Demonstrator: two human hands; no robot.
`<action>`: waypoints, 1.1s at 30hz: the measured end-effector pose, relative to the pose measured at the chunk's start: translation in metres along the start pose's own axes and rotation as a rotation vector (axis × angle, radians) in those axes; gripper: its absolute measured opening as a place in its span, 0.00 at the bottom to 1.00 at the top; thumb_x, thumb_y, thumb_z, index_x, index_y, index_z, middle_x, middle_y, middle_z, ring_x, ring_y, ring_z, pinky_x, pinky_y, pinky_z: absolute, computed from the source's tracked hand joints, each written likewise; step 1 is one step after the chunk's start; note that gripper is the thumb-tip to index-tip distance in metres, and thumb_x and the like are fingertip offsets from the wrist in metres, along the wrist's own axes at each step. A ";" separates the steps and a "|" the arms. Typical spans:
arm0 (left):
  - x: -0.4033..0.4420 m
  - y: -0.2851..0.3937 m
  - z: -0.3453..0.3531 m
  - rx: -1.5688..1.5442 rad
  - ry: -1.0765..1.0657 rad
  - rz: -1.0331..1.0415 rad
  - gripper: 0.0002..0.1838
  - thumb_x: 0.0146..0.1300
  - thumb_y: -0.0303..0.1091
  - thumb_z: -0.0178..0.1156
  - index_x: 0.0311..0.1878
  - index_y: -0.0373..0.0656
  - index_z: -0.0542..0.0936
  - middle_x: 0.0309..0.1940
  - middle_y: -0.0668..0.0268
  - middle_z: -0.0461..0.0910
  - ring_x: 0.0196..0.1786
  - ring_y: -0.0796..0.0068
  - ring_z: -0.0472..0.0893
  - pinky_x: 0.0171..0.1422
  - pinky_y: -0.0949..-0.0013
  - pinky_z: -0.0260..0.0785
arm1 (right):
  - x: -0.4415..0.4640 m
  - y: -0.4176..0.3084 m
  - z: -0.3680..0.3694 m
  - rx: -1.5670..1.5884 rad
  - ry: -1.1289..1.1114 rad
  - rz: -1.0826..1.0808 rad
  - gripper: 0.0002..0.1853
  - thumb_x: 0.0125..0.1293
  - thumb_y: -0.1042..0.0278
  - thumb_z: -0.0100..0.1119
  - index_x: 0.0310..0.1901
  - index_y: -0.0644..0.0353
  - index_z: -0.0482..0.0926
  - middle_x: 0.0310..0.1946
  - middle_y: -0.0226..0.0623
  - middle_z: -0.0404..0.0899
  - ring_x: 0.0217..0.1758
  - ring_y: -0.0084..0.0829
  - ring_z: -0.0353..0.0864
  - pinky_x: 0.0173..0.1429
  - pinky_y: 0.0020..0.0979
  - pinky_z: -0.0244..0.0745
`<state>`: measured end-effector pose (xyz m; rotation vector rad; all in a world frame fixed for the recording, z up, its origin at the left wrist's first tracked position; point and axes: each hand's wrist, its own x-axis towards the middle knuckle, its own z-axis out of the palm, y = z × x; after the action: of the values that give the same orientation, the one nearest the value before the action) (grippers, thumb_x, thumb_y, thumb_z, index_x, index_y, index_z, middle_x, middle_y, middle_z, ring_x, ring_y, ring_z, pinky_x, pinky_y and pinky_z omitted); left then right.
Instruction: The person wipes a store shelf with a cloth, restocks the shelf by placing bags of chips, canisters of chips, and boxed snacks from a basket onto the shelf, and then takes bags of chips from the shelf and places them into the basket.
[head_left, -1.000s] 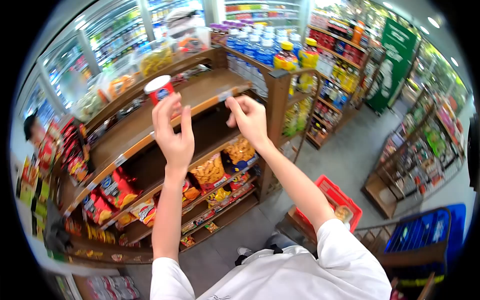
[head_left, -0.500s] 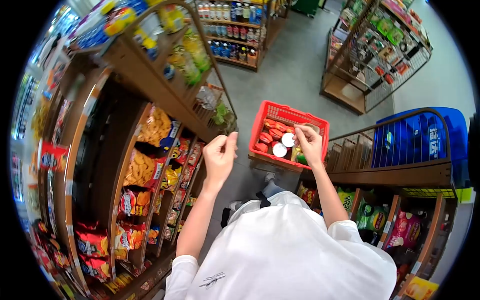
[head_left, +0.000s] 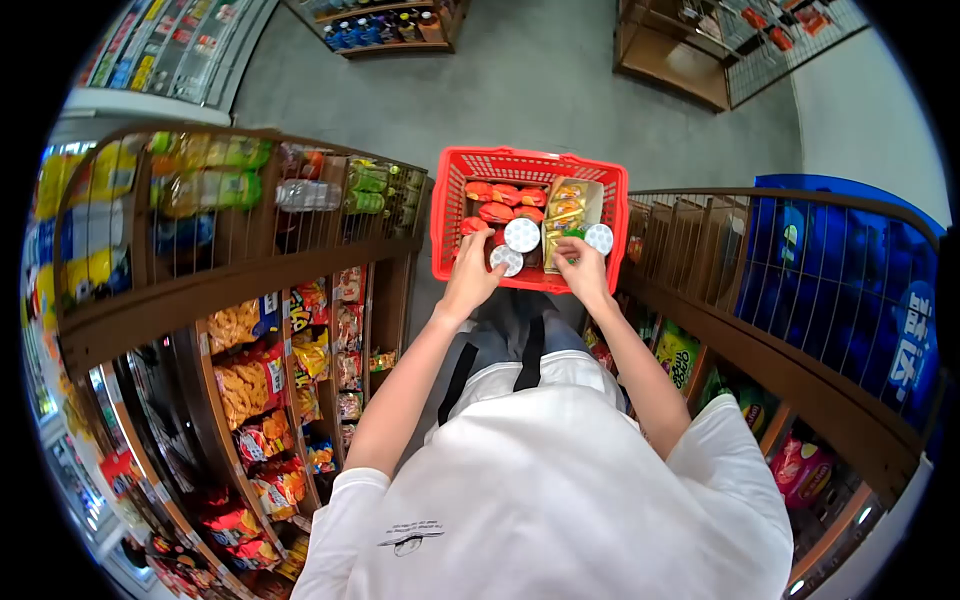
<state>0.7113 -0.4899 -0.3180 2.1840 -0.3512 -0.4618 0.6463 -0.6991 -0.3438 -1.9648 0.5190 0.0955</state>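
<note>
The red shopping basket (head_left: pixel 437 210) stands below me with both hands inside its near half. My left hand (head_left: pixel 472 277) is at the near left, its thumb and fingers curved about one white-topped canister (head_left: pixel 507 262). Another white-topped canister (head_left: pixel 521 235) stands just beyond it. My right hand (head_left: pixel 584 270) is at the near right with fingers drawn together; what is between them is hidden. By its fingertips are a green item (head_left: pixel 575 233) and a third white-topped canister (head_left: pixel 598 238). Red packets (head_left: pixel 497 212) lie at the basket's left, and a box of yellow packets (head_left: pixel 567 205) at the right.
A brown snack shelf (head_left: pixel 240 275) with chip bags (head_left: pixel 250 385) flanks my left. Another brown rack (head_left: pixel 760 345) with a wire guard runs along my right, beside a blue printed display (head_left: pixel 850 290). Beyond the basket is grey floor (head_left: pixel 520 90), with a bottle shelf (head_left: pixel 385 30) farther off.
Both hands have come down from above and near the basket into it. The basket appears closer and more upright in view, and a third white top now shows at its right.
</note>
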 end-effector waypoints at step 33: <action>0.007 -0.052 0.028 0.299 0.001 -0.112 0.42 0.40 0.31 0.72 0.61 0.40 0.65 0.54 0.49 0.68 0.58 0.44 0.68 0.63 0.51 0.65 | 0.006 0.027 0.072 -0.213 -0.550 0.143 0.22 0.58 0.72 0.62 0.54 0.73 0.76 0.51 0.56 0.79 0.55 0.45 0.79 0.59 0.36 0.74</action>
<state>0.7099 -0.4811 -0.3768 2.5044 -0.3138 -0.4955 0.6526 -0.6470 -0.4003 -1.9906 0.2900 0.7849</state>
